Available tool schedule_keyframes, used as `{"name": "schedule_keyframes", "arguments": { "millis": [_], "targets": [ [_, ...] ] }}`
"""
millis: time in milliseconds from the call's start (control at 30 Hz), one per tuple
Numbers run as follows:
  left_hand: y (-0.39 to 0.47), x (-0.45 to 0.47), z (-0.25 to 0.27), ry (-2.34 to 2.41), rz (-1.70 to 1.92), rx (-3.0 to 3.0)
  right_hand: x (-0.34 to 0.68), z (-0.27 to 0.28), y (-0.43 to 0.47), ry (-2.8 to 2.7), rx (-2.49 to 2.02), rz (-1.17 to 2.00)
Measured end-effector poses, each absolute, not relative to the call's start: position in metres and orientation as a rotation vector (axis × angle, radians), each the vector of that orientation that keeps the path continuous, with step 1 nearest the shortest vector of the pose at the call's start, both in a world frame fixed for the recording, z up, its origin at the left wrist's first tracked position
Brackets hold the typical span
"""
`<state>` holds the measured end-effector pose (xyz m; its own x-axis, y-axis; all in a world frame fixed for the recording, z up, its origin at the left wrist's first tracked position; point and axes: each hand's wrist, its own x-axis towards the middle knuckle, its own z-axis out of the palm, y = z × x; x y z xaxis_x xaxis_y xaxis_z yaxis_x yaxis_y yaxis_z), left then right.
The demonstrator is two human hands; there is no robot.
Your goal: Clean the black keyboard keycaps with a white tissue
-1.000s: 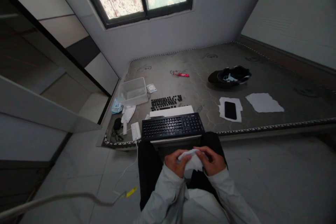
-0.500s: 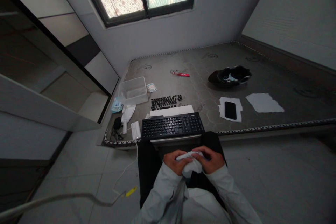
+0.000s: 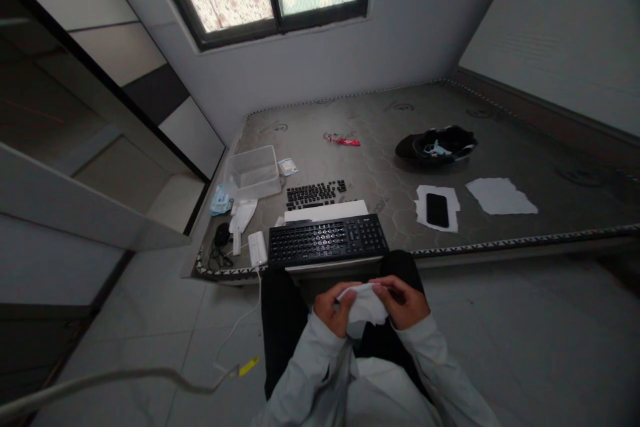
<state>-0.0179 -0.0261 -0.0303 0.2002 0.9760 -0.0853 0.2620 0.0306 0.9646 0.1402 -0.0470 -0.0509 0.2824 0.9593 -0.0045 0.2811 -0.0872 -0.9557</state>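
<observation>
Above my lap, both hands pinch a crumpled white tissue (image 3: 369,305) along its upper edge. My left hand (image 3: 334,309) is closed on its left end, the thumb lying over the top. At the right end my right hand (image 3: 404,303) grips it with thumb and fingers. The lower part of the tissue hangs down between the hands. Just beyond them lies a black keyboard (image 3: 327,240), many of its keycaps off. Behind it, loose black keycaps (image 3: 313,195) are set out in rows on the grey mattress (image 3: 380,177).
A clear plastic box (image 3: 253,173), a blue face mask (image 3: 221,200) and a white power strip (image 3: 257,249) are on the left. A phone (image 3: 437,210) rests on torn white paper, with another sheet (image 3: 501,196) beside it. A black cap (image 3: 435,147) lies farther back.
The tissue has been spread flatter between my hands, its upper edge stretched more open. My thumbs have shifted slightly apart. Objects on the mattress stay in place.
</observation>
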Motion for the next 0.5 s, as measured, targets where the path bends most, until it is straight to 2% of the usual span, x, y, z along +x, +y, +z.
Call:
{"name": "schedule_keyframes", "arguments": {
  "millis": [200,500],
  "targets": [
    [-0.023,-0.019,-0.038,1.363,0.868,1.422,0.132,-0.044,-0.049,-1.307,-1.577,0.827],
    [-0.019,-0.024,-0.042,1.365,0.779,1.393,0.134,-0.052,-0.047,-1.206,-1.532,0.962]
  ]
}}
